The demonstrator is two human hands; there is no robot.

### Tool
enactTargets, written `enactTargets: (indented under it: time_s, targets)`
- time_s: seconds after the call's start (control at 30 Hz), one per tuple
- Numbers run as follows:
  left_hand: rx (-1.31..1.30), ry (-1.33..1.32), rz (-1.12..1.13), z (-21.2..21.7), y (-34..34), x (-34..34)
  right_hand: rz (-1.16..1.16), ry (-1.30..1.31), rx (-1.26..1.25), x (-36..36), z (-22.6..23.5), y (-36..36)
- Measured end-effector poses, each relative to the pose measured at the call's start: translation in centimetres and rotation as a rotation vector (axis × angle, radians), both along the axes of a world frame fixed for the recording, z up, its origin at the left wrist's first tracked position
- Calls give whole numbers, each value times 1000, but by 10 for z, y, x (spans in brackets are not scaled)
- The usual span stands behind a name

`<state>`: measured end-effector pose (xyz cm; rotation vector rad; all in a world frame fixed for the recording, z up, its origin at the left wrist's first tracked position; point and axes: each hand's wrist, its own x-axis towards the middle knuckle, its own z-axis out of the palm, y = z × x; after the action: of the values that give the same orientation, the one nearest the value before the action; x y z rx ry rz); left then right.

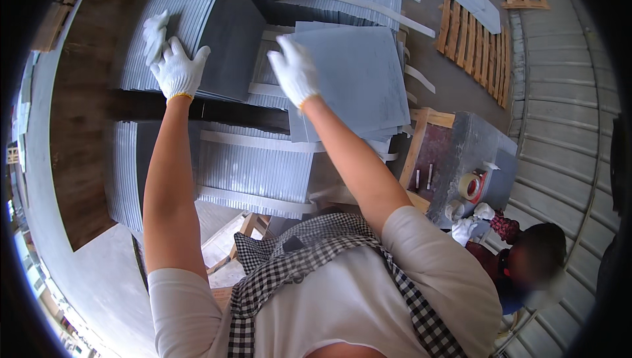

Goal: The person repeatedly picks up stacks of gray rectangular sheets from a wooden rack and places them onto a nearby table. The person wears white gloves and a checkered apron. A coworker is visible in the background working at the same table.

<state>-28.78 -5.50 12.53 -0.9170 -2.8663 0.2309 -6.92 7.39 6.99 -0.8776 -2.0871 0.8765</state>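
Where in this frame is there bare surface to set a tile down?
Bare floor lies between the loose grey tile and the wooden pallet. Crowded: strapped tile stacks below both gloved hands, left hand, right hand; the crate holds a tape roll.

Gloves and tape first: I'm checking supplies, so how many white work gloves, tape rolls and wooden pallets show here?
White work gloves: 4, on the left hand, the right hand, and a co-worker's two.
Tape rolls: 1
Wooden pallets: 1
Total: 6

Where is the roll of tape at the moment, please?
In the head view, the roll of tape lies at the right on the grey block, beside the wooden crate and just above a co-worker's gloved hand.
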Motion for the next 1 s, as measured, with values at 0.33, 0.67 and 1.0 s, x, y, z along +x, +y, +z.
enactTargets:
  time_s: [0.33,0.67,1.0]
  targets:
    - [-120,-65,73,10,20,-2,-390,-322,-536,348,-91,107]
    - [-58,-46,35,16,20,4,-341,-125,-1222,341,-79,123]
    - [-6,-52,24,14,18,2,-425,505,-1321,335,-81,188]
